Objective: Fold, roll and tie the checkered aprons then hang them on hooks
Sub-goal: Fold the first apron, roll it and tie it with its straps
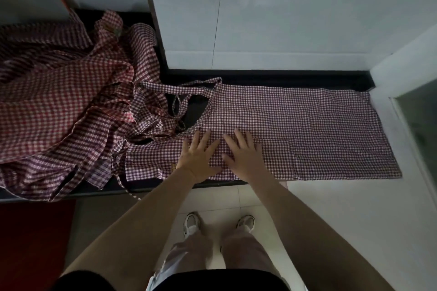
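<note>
A red-and-white checkered apron point(307, 130) lies spread flat along a dark counter point(283, 77), bib end to the left, its straps point(182, 101) looped loosely beside it. My left hand point(198, 156) and my right hand point(243, 151) lie side by side on the cloth near its front edge, palms down, fingers straight and spread. To the left sits a crumpled heap of more checkered aprons point(59, 111), its edge touching the straps.
White wall panels point(283, 12) rise right behind the counter. A white ledge point(402, 66) and a glass pane close off the right end. Below are a pale tiled floor point(236, 198), my shoes and a red mat point(35, 238) at the left.
</note>
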The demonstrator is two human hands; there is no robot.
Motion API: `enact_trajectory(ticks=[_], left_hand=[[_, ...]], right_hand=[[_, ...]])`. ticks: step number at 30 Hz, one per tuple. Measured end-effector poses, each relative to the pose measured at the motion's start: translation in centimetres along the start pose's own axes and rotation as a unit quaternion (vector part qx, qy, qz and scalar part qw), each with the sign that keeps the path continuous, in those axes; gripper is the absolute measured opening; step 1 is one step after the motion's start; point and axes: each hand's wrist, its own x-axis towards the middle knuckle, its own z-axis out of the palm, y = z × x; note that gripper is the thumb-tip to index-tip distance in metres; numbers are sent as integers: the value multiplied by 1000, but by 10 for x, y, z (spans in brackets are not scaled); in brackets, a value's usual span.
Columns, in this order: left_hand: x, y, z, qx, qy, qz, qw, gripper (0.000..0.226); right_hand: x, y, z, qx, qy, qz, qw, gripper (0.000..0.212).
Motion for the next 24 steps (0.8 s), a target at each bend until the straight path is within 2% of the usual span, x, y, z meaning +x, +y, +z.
enact_trajectory(ticks=[3,7,9,11,13,14,16,18,20,22,24], left_hand=[[3,-10,9,24,-5,-5,1000,102],[7,-10,-1,45,-33,-25,998,117],[13,6,-13,49,-24,-59,997,103],[22,31,-24,19,72,-101,992,70],[35,59,-25,-19,156,-85,984,49],[44,79,-22,-34,158,-52,985,46],[59,106,-12,-43,118,-11,992,52],[70,119,-6,-25,68,-38,997,54],[84,129,-10,10,65,-98,993,49],[96,137,-29,50,105,-156,981,43],[118,147,-58,119,105,-175,972,37]], right_hand=[[-10,29,10,-9,0,7,1000,74],[-29,92,12,0,30,113,993,81],[-35,117,8,27,27,206,978,80],[-33,124,1,50,50,239,968,79],[-24,118,-1,33,87,159,983,70],[-18,117,0,24,97,105,989,66],[-10,115,1,10,89,29,996,60],[-6,135,3,2,80,-2,997,56],[-6,182,-3,-7,78,34,996,53],[-5,232,-17,-21,105,123,987,50],[5,276,-39,-20,113,198,974,41]])
